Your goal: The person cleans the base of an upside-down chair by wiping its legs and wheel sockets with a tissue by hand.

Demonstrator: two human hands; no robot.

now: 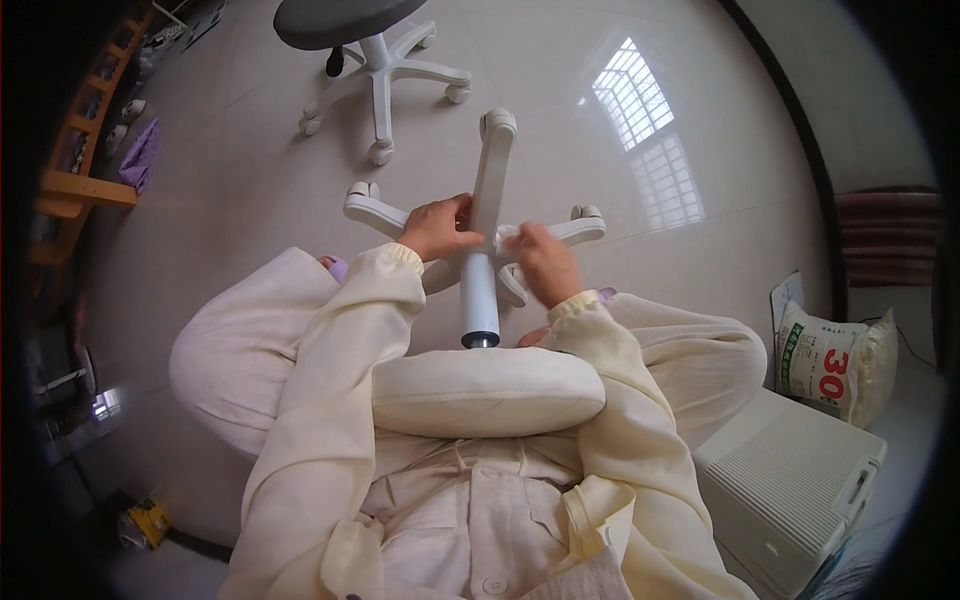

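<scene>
A white swivel stool lies tipped on its side, its round padded seat against my lap. From the seat a white column runs away from me to the star-shaped base, which has castors at its leg ends. My left hand is closed on the base near the hub, left of the upright leg. On the hub's right side, my right hand has its fingers curled round a small white crumpled thing, perhaps a wipe, pressed to the base. The fingers partly cover it.
A second stool with a grey seat stands upright beyond the base. To my right are a ribbed pale case and a printed plastic bag. A wooden rack with shoes stands at the far left on the tiled floor.
</scene>
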